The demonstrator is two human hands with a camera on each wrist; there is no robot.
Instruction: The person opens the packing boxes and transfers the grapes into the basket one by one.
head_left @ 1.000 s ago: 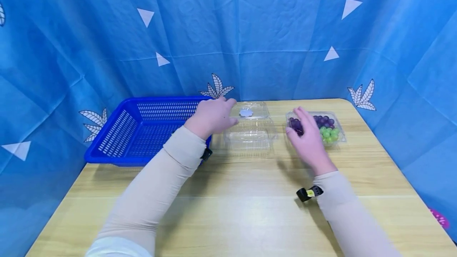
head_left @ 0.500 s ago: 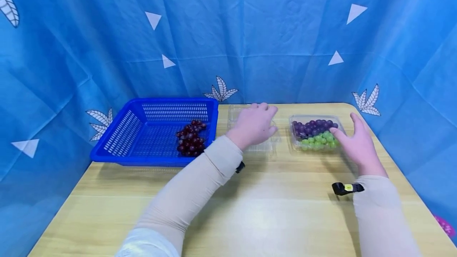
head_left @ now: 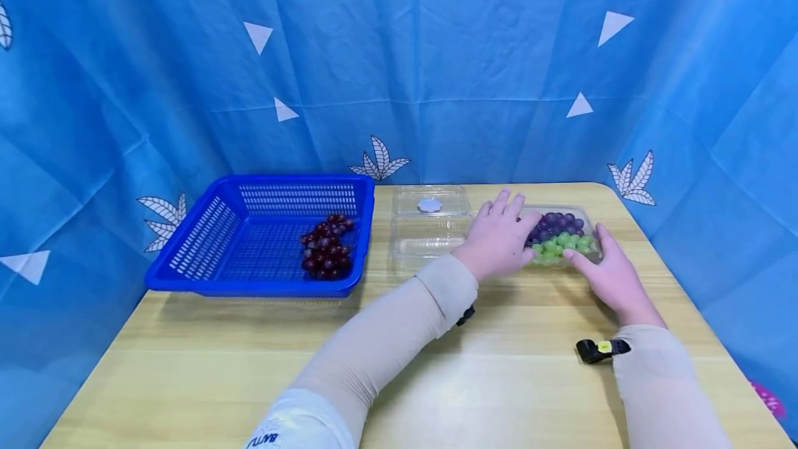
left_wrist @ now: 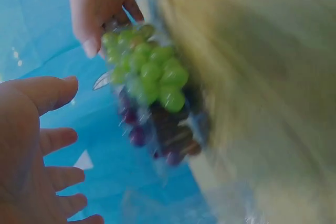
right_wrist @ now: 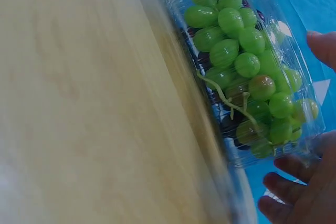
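Note:
A clear plastic box (head_left: 589, 213) of green grapes (head_left: 561, 244) and purple grapes (head_left: 555, 222) stands at the table's back right. My left hand (head_left: 499, 235) hovers at the box's left end, fingers spread, partly hiding it; in the left wrist view its fingers hold nothing. At the right end is my right hand (head_left: 614, 276), thumb by the front corner and fingers along the side; in the right wrist view its fingers (right_wrist: 283, 184) are loosely bent near the box's end. Left of them lies an open clear plastic clamshell box (head_left: 430, 227), with a pale label on its lid.
A blue plastic basket (head_left: 249, 289) stands on the left of the wooden table (head_left: 399, 373), with a bunch of dark red grapes (head_left: 327, 248) in its right side. A blue curtain (head_left: 474, 54) hangs behind the table's back edge.
My left hand has moved right from beside the basket, past the clamshell box, to the grape box. The right hand has gone from above the grapes to the box's right end.

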